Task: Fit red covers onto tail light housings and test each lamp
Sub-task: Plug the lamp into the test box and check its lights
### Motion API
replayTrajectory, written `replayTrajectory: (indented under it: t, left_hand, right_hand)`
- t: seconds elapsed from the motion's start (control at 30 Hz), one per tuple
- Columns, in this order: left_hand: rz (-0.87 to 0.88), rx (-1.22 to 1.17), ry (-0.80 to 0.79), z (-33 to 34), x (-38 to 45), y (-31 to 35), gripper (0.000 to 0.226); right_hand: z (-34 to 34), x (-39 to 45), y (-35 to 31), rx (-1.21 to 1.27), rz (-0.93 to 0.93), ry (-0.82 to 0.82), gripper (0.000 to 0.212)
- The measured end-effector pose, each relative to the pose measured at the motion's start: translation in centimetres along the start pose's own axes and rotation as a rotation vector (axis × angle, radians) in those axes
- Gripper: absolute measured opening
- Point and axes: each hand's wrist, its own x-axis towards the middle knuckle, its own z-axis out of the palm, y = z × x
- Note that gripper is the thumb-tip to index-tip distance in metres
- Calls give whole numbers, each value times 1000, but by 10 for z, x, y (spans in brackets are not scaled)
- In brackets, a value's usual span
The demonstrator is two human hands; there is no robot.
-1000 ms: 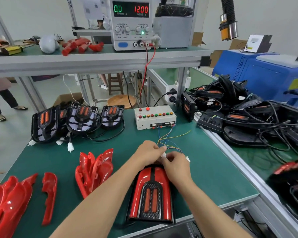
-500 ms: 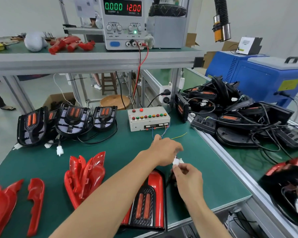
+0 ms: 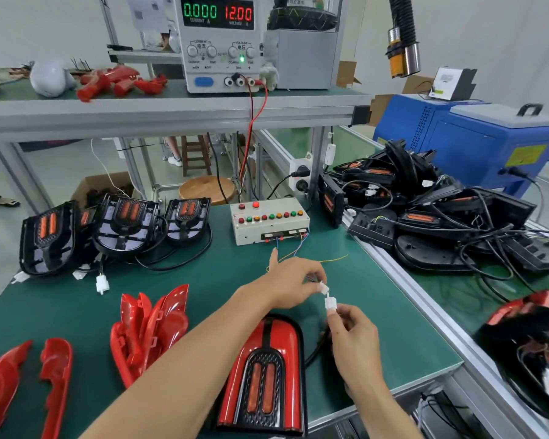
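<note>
Fingers: left hand (image 3: 290,285) pinches white plug (image 3: 323,288); right hand (image 3: 352,335) pinches white socket (image 3: 330,303) | plugs close, unjoined | covered lamp (image 3: 265,377) on tabletop (image 3: 203,280), just below hands

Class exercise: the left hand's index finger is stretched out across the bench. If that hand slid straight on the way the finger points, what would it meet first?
Probably the coloured wires, then the button test box just behind them. Left hand pinches a white connector; depth is uncertain.
</note>
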Motion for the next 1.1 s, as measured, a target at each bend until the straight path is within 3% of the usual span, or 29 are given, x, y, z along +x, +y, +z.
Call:
replayTrajectory:
  t: [0.3,1.1]
  left_hand:
    - [-7,-164,9,-13,-10,-11,18]
    - [53,-71,-36,-16,-19,1,27]
  right_hand:
    - [-1,-3,-4,33,-111,-125,15]
    - [0,-7,-7,79,-110,-127,26]
